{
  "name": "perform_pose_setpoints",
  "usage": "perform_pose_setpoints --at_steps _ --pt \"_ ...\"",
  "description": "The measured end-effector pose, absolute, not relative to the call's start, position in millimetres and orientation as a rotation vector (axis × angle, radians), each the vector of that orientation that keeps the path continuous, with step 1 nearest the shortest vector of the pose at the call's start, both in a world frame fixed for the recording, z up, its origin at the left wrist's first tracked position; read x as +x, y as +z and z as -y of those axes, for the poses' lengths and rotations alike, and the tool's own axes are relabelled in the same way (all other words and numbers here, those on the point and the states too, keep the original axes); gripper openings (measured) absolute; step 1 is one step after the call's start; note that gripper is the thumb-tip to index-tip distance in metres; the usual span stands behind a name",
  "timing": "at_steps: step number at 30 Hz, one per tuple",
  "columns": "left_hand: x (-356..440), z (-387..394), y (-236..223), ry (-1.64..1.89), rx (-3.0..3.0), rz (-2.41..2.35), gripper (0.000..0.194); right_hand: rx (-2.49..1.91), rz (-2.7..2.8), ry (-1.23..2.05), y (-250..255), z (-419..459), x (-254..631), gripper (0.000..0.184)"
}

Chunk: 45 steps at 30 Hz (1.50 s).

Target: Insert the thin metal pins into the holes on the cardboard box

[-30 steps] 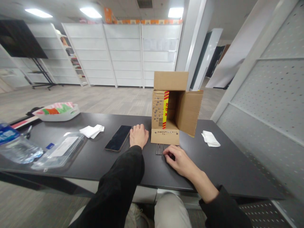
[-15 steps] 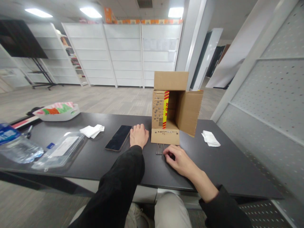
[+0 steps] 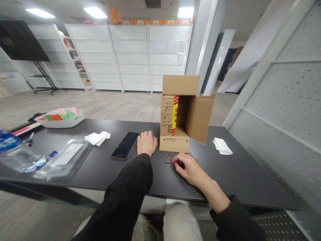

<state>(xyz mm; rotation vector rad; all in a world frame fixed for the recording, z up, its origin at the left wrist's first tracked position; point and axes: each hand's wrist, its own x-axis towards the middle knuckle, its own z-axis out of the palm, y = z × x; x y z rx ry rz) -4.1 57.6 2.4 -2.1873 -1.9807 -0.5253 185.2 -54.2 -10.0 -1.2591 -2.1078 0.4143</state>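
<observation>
My left hand (image 3: 147,143) rests on the dark table beside a phone (image 3: 124,146), its fingers curled in a loose fist and their tips hidden. Nothing shows in it. My right hand (image 3: 187,167) lies on its side, thumb and forefinger pinched at the right end of a row of thin metal nails (image 3: 168,157). The nail at its fingertips is mostly covered. Just beyond the row stands a cardboard box (image 3: 166,115), open toward me, with flaps spread. Dark holes and round metal spots dot its left panel and its lower flap (image 3: 173,146).
To the left are a folded tissue (image 3: 97,138), a clear plastic case (image 3: 65,160), a water bottle (image 3: 21,155) and a white basket (image 3: 62,123) holding coloured cloth. Another tissue (image 3: 222,146) lies on the right, near a perforated panel (image 3: 283,110).
</observation>
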Motion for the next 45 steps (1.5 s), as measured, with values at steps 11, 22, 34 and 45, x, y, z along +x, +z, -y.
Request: perform_pose_setpoints --at_steps 11,22,34,45 --pt "-3.9 -56.6 3.5 -0.515 -2.189 1.984 0.019 -1.255 2.111 0.404 -9.9 53.9 185.4 0.011" --pt "-4.2 -57.5 1.9 -0.53 -2.184 1.98 0.017 -1.251 2.107 0.408 -9.7 53.9 184.6 0.013" --pt "-4.0 -57.7 2.2 -0.519 -2.184 1.989 0.019 -1.25 2.111 0.405 -10.6 53.8 184.7 0.013" --pt "-3.9 -57.2 2.8 -0.511 -2.188 1.987 0.02 -1.257 2.122 0.382 -10.3 54.1 182.7 0.016"
